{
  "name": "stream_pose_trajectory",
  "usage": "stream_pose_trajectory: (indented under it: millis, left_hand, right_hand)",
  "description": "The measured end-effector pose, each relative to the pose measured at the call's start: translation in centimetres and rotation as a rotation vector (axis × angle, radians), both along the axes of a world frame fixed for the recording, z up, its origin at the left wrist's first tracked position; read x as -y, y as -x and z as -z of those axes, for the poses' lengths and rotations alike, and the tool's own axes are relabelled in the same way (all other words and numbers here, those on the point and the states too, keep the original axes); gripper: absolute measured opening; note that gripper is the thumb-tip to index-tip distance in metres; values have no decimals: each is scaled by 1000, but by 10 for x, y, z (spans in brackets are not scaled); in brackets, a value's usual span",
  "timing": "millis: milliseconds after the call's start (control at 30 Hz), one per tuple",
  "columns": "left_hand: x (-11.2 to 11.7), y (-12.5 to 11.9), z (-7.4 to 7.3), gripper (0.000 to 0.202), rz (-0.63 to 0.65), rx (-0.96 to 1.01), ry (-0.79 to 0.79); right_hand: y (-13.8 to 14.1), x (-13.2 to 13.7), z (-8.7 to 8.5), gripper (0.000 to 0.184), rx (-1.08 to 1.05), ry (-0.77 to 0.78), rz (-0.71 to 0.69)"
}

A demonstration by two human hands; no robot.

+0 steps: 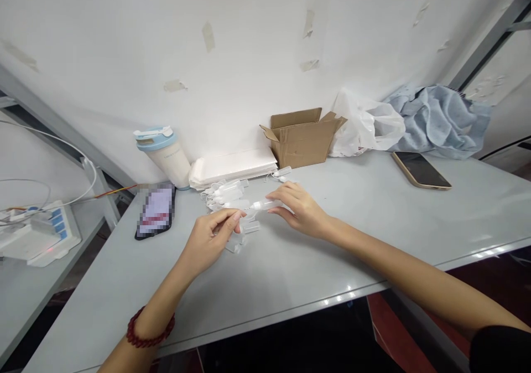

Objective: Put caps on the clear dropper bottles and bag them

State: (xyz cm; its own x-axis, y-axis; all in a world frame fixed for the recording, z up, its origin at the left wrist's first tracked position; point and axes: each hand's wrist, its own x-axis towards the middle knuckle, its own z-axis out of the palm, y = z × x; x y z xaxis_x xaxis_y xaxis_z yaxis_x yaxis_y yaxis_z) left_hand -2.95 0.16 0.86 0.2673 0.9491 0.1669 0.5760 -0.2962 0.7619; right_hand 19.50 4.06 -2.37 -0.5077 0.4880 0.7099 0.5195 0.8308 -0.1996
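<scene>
My right hand grips a small clear plastic bottle lying sideways just above the grey table. My left hand pinches its fingertips together at the bottle's left end, on a tiny part I cannot make out. A red bead bracelet circles my left wrist. Several more clear bottles lie heaped just behind my hands, and a few clear caps rest between them.
A blue-lidded tumbler, a stack of white bags and an open cardboard box line the wall. A dark phone lies left, a second phone right. A white plastic bag and blue cloth sit far right.
</scene>
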Motion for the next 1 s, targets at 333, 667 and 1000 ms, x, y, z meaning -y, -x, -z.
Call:
stream_pose_trajectory:
  millis: [333,667,1000]
  left_hand:
    - [0,-1,0,31,87,-12,-38]
    - [0,0,3,28,115,23,-95]
    - [4,-3,4,28,165,-58,-189]
  right_hand:
    - [2,3,0,14,-47,-41,-60]
    - [2,4,-2,15,-43,-42,-83]
    - [5,8,-1,12,-41,-99,-119]
